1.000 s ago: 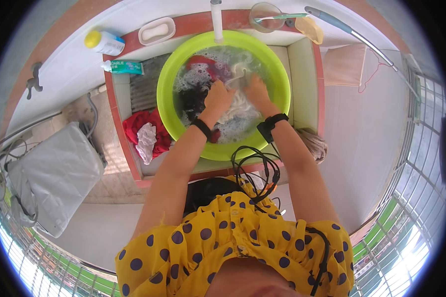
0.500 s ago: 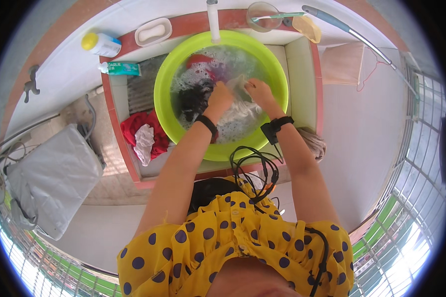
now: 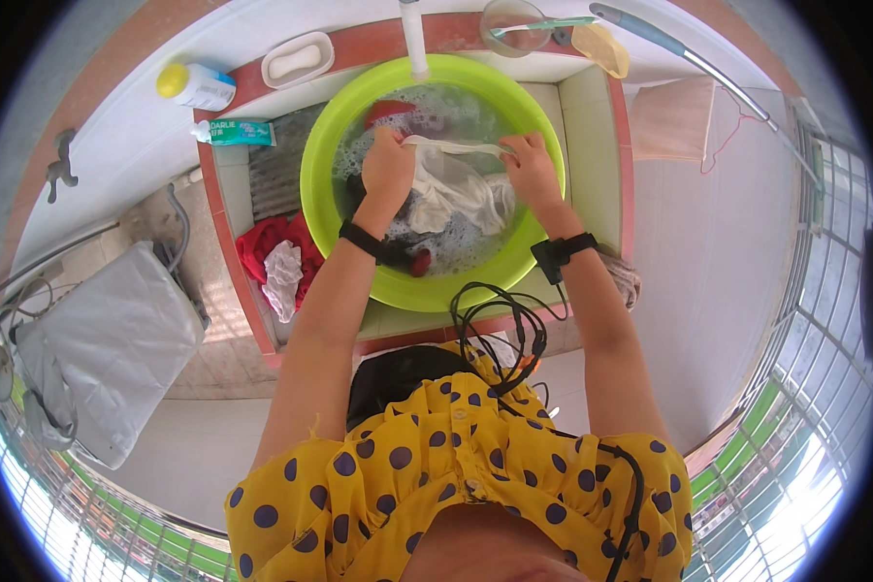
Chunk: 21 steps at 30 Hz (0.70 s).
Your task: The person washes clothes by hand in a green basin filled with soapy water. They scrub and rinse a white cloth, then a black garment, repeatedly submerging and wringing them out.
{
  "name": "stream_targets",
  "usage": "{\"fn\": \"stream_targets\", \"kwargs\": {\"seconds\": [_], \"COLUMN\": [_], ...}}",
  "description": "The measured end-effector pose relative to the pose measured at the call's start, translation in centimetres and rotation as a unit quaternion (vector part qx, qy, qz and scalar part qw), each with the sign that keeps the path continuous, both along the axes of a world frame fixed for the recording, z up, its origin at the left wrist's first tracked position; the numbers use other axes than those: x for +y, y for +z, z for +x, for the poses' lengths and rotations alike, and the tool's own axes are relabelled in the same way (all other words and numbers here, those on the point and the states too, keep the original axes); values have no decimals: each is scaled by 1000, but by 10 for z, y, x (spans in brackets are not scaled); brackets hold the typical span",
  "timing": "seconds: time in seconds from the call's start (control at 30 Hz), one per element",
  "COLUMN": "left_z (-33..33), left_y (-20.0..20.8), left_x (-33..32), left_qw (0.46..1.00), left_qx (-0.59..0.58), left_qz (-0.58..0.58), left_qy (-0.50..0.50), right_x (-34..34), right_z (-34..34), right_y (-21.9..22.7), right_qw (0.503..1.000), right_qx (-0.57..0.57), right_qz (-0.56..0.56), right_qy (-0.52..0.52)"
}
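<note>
A white garment (image 3: 456, 191) is stretched by its edge between my two hands, its lower part hanging into soapy water. My left hand (image 3: 390, 165) is closed on the left end of that edge. The right end is pinched in my right hand (image 3: 533, 170). Both hands are above the water in a lime-green basin (image 3: 320, 247). Red cloth (image 3: 390, 112) shows at the back of the water, and dark cloth lies partly hidden under my left wrist. What kind of garment the white one is, I cannot tell.
The basin stands in a tiled sink with a red rim (image 3: 225, 223). Red and white clothes (image 3: 283, 267) lie at its left, a brown cloth (image 3: 623, 281) at its right. A soap dish (image 3: 298, 60), toothpaste tube (image 3: 235, 132), yellow-capped bottle (image 3: 196, 87) and cup (image 3: 514, 29) sit around the edge. Black cable (image 3: 500, 330) hangs near my right wrist.
My hands have moved apart, the left to the left and up, the right slightly right. The white garment, bunched in the water before, is now spread and lifted along one edge.
</note>
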<state>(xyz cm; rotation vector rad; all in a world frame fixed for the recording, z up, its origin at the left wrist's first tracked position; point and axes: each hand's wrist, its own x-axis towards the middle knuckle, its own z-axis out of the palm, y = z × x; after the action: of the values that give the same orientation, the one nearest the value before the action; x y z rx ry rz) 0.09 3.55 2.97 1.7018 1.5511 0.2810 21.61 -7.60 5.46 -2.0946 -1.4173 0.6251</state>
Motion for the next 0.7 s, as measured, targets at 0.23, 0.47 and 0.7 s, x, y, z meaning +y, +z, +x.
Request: {"fn": "stream_targets", "kwargs": {"seconds": [0.23, 0.47, 0.7], "left_z": [12, -13, -14], "left_y": [-17, 46, 92], "left_x": [-30, 13, 30], "left_qw": [969, 996, 749], "left_qx": [173, 5, -548], "left_qz": [-70, 49, -355], "left_qy": [-161, 78, 115], "right_x": [-13, -7, -10], "right_z": [-18, 1, -48], "right_y": [-65, 32, 157], "right_qw": [938, 994, 966], "right_qx": [-163, 106, 50], "right_qz": [-251, -3, 120], "right_qy": [173, 28, 225]}}
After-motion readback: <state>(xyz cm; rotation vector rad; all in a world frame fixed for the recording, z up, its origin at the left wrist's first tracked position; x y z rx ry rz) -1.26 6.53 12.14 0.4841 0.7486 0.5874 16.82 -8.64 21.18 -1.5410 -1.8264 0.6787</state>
